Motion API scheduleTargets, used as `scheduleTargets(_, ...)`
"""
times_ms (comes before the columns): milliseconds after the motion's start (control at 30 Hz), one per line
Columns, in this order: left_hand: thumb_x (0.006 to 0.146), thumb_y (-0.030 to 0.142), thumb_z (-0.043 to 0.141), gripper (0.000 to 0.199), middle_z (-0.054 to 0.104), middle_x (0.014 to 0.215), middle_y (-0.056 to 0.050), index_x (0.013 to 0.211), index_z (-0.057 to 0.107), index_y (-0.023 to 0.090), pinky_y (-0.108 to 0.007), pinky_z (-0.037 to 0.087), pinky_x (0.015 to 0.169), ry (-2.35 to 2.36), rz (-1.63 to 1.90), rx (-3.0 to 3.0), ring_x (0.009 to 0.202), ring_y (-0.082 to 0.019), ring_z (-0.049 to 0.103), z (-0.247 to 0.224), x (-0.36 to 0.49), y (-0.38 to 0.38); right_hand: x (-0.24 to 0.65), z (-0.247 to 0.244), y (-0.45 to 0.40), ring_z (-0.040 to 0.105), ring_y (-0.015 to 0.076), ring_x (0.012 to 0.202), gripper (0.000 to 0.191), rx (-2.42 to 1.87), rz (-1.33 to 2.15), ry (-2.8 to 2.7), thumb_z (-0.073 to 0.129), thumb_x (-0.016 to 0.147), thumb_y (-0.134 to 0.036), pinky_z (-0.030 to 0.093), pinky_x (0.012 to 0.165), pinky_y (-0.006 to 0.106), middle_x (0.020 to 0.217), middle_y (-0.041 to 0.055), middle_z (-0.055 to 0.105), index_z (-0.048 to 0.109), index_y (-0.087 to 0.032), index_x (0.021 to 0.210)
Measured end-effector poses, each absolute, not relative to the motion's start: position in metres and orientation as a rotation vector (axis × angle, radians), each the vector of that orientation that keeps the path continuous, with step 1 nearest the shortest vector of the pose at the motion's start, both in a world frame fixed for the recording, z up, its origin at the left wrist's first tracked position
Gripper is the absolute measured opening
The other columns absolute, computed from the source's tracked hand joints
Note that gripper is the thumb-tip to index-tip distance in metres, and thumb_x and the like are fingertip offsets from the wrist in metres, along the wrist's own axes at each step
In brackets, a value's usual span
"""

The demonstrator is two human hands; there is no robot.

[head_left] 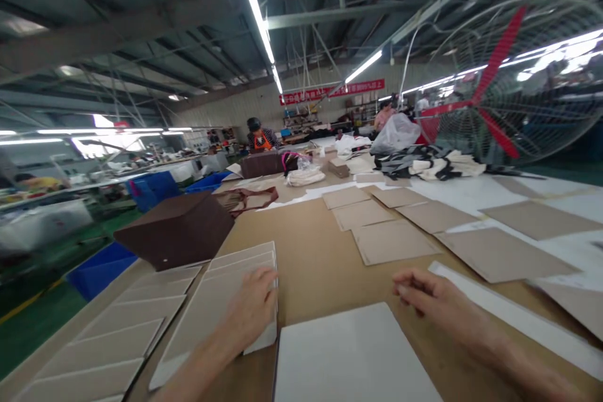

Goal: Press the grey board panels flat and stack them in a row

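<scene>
My left hand [254,304] lies on the right edge of a row of overlapping grey boards with pale edges [211,304]. Its fingers are bent over that edge and seem to grip a board; the fingertips are partly hidden. Over the brown tabletop [311,251], my right hand [426,292] hovers with loosely curled fingers, thumb apart, and nothing visible in them. Between the hands, nearest to me, a white board [351,355] lies flat. A long white strip [513,317] runs beside and behind my right wrist.
More overlapping boards [108,336] line the left edge, below a dark brown box [179,226]. Loose grey-beige boards [393,240] spread over the right side. Farther back are a black-and-white fabric pile [426,163], a large red-bladed fan [475,100] and a person [261,135]. A blue bin [101,267] stands left.
</scene>
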State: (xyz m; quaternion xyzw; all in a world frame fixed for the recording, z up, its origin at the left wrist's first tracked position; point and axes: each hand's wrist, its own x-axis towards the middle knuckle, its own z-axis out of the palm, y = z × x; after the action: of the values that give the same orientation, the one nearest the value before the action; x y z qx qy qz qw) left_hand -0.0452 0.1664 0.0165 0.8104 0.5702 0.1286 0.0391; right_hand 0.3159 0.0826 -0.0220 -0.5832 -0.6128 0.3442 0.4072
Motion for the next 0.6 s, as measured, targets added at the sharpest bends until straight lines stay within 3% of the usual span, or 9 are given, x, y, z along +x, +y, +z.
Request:
scheduleTargets(200, 0.088, 0.013, 0.045, 0.041, 0.066, 0.126, -0.010, 0.126, 0.061, 0.016, -0.033, 0.040, 0.106, 1.365, 0.396, 2.420, 0.120, -0.021, 0.057, 0.004, 0.052, 0.191, 0.419, -0.014, 0.165, 0.063, 0.0205, 0.085, 0.022, -1.834, 0.563, -1.501, 0.056, 0.096, -0.030, 0.051, 0.077, 0.035, 0.092, 0.0049, 0.065, 0.062, -0.014, 0.110)
scheduleTargets(367, 0.094, 0.029, 0.058, 0.031, 0.060, 0.130, -0.010, 0.123, 0.059, 0.019, -0.050, 0.041, 0.105, 1.304, 0.387, 2.373, 0.120, -0.025, 0.056, -0.010, 0.116, 0.223, 0.453, -0.021, 0.214, 0.062, 0.0226, 0.097, 0.018, -2.172, 0.420, -1.573, 0.062, 0.097, -0.031, 0.052, 0.086, 0.042, 0.108, 0.0069, 0.064, 0.064, -0.015, 0.104)
scheduleTargets(600, 0.091, 0.033, 0.062, 0.032, 0.059, 0.127, -0.009, 0.119, 0.060, 0.019, -0.051, 0.046, 0.100, 1.369, 0.368, 2.219, 0.117, -0.026, 0.056, -0.026, 0.156, 0.237, 0.446, -0.040, 0.226, 0.062, 0.0232, 0.098, 0.024, -2.328, 0.368, -1.630, 0.062, 0.097, -0.032, 0.053, 0.086, 0.043, 0.114, 0.0089, 0.062, 0.062, -0.015, 0.113)
